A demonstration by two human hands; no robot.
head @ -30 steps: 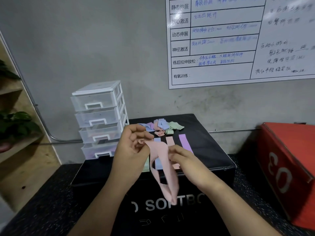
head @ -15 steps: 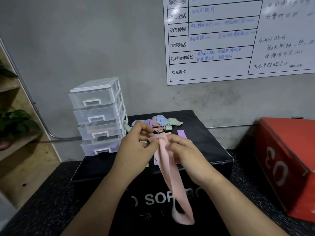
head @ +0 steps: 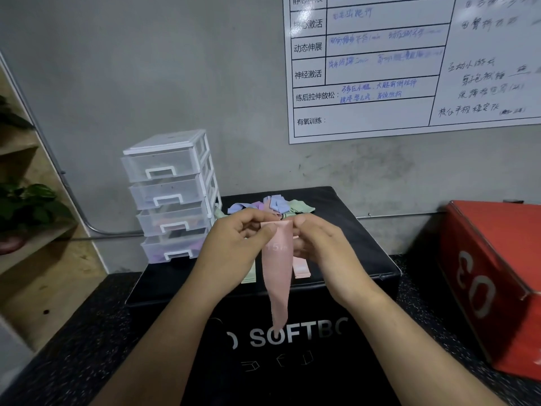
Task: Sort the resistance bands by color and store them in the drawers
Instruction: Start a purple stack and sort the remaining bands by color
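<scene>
Above black box [head: 366, 244], L hand [head: 234, 250] & R hand [head: 322, 250] pinching pink band [head: 276, 273]

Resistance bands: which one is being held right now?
The pink resistance band, pinched at its top by the left hand and right hand, hanging down. The other bands lie on the black soft box.

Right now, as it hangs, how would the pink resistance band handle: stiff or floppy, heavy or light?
Probably floppy: the pink flat elastic resistance band hangs limp and narrows downward below the left hand and right hand. Likely light, since fingertip pinches at its top edge carry it. Unlikely to roll: similar pink bands lie flat on the black padded box.
</scene>
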